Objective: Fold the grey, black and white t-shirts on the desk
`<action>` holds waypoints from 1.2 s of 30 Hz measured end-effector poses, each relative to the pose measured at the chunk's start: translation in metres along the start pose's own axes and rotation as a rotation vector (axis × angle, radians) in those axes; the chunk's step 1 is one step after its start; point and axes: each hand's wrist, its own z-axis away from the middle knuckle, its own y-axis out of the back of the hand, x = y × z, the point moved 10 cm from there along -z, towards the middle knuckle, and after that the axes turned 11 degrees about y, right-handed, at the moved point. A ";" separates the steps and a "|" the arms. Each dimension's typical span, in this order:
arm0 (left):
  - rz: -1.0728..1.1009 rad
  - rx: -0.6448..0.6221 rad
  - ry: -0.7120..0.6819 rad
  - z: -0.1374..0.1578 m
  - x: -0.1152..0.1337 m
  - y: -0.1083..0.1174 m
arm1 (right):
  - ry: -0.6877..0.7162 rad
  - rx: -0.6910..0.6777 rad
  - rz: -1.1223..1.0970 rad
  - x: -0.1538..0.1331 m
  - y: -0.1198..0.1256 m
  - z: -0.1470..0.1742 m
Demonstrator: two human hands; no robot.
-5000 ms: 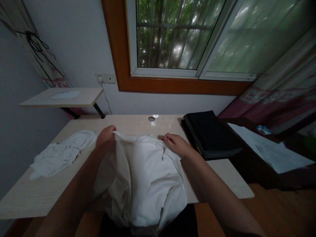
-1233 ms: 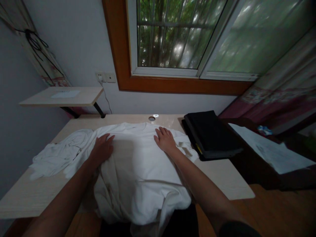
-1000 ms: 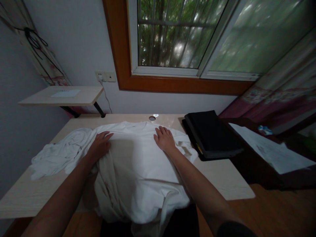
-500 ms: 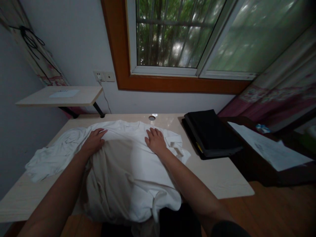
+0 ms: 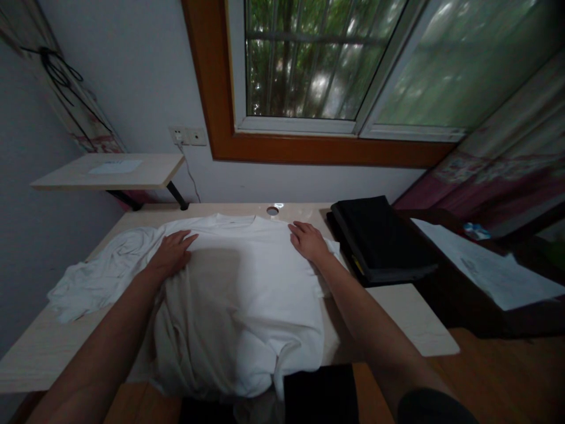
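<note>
A white T-shirt (image 5: 273, 277) lies spread over the desk, its neckline toward the window and its lower part hanging over the near edge. Across its left half the cloth looks shaded and grey-brown. My left hand (image 5: 173, 252) rests on the shirt's left shoulder area, fingers stretched out. My right hand (image 5: 309, 240) lies on the right shoulder area with fingers extended, near the sleeve. Neither hand grips the cloth visibly. To the left of my left hand is a bunched pile of white cloth (image 5: 106, 268), touching the shirt.
A black folder stack (image 5: 384, 238) lies on the desk (image 5: 410, 318) at the right. Papers (image 5: 485, 265) lie on a dark surface beyond it. A raised shelf (image 5: 110, 171) with a sheet on it stands back left. A cable hole (image 5: 272, 211) is near the wall.
My right hand has slid to the right across the shirt, and the cloth on that side now lies flatter and wider. My left hand has stayed nearly in place.
</note>
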 end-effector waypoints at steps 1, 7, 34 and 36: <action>-0.010 -0.020 -0.002 -0.001 0.004 0.001 | -0.004 -0.002 0.009 0.000 0.001 -0.001; -0.014 -0.011 -0.007 -0.011 0.060 0.012 | 0.010 0.008 0.037 -0.024 0.011 -0.019; 0.034 0.015 0.280 -0.044 0.066 -0.015 | -0.020 -0.030 0.084 -0.024 0.033 0.037; 0.038 0.001 0.279 -0.045 0.067 -0.016 | -0.059 -0.031 0.131 -0.014 0.043 0.055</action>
